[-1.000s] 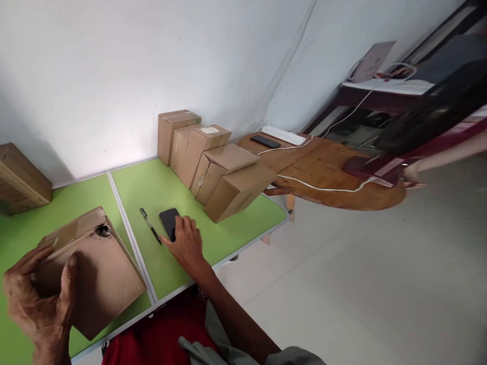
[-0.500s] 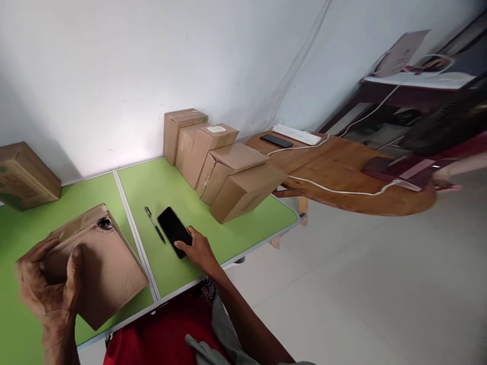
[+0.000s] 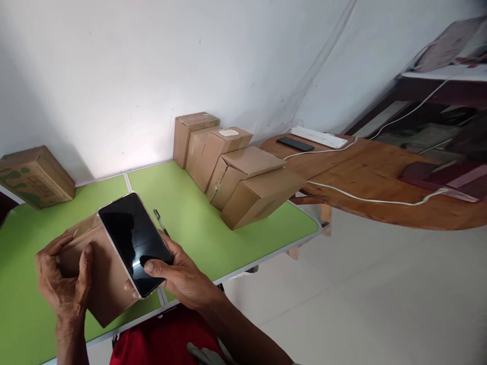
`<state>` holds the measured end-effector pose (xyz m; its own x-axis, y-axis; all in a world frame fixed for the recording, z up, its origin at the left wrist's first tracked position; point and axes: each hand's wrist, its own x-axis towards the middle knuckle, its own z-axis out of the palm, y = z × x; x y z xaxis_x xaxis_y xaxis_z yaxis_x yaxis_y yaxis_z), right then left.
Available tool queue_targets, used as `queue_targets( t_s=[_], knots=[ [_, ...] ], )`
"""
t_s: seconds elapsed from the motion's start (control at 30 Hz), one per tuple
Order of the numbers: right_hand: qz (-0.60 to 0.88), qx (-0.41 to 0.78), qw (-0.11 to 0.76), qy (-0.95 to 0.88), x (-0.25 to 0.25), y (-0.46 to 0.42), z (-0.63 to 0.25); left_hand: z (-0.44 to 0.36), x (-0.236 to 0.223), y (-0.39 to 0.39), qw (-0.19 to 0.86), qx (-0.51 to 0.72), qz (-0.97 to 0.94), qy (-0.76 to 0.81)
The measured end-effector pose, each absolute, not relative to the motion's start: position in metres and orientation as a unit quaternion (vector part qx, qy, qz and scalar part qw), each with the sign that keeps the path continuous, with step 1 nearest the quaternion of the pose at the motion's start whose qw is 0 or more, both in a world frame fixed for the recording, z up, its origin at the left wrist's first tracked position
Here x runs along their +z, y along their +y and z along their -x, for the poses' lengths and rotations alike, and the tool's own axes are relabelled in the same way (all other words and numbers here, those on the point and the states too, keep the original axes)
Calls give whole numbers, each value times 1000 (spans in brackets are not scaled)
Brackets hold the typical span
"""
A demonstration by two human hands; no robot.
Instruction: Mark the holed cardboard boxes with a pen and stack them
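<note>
My right hand (image 3: 186, 279) is closed around a smartphone (image 3: 133, 238) with a dark screen, the thumb lying on the glass. The phone is raised above the table and covers part of a cardboard box (image 3: 106, 284). At the left edge of that box, my left hand (image 3: 66, 276) grips it, thumb on the top face and fingers over the far side. A pen (image 3: 158, 217) lies on the green table (image 3: 167, 185), partly hidden behind the phone and my right hand.
Several cardboard boxes (image 3: 228, 167) stand in a row along the table's right side. Another box (image 3: 41, 175) with green print stands at the far left. Beyond is a wooden table (image 3: 353, 177) with a black phone-like slab (image 3: 296, 144), a white power strip (image 3: 318, 137) and cables.
My right hand has picked the smartphone up from the table and brought it left over the box. My left hand keeps its grip on the box. The person at the right is out of view.
</note>
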<state>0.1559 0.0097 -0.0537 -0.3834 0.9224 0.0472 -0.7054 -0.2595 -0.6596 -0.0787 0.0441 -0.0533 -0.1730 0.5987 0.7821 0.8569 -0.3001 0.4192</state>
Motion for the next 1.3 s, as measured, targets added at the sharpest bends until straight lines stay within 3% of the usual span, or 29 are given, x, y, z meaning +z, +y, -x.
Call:
queue_targets(
  t_s=[0.53,0.83,1.1,1.3],
  knots=[
    [222,757,534,-304,-73,9,-158,81,-55,47,125,-490,624,-596],
    [415,616,589,-320,-122,31,-213,81,-51,50,112,-490,610,-613],
    [583,494,551,-333,-171,58,-248,78,-49,49,78,-486,594,-636],
    [691,387,456,-406,-186,58,-263,79,-52,49,94,-477,609,-626]
  ],
)
